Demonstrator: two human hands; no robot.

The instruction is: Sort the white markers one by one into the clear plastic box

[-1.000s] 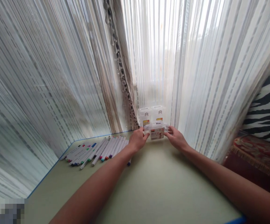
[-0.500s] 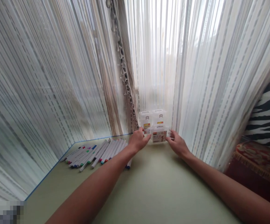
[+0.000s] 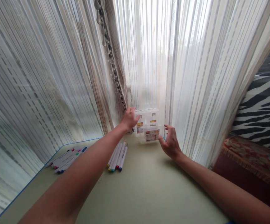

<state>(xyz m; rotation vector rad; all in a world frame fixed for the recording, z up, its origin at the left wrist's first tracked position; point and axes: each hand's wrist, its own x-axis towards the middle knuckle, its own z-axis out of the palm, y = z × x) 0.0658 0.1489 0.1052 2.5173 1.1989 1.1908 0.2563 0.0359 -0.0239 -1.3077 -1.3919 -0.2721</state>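
Clear plastic cases with labels stand upright at the far edge of the table, against the curtain. In front is a low case (image 3: 151,135) with a printed picture label; behind it rise two taller parts with yellow labels, a left one (image 3: 139,122) and a right one (image 3: 152,117). My left hand (image 3: 128,119) is at the upper left side of the cases, thumb and fingers apart; whether it touches them I cannot tell. On the other side, my right hand (image 3: 171,143) has its fingers spread, the thumb close to the front case's right end.
White markers with coloured ends lie on the pale green table (image 3: 135,193): one group (image 3: 67,160) at the left and another (image 3: 118,157) near the middle, partly behind my left arm. A striped curtain (image 3: 144,62) hangs behind. A zebra-patterned surface (image 3: 260,109) is at the right.
My left hand has moved up from the cases' lower left side to their upper left side. The right hand stays beside their right end. The whole view has shifted, so things appear further left.
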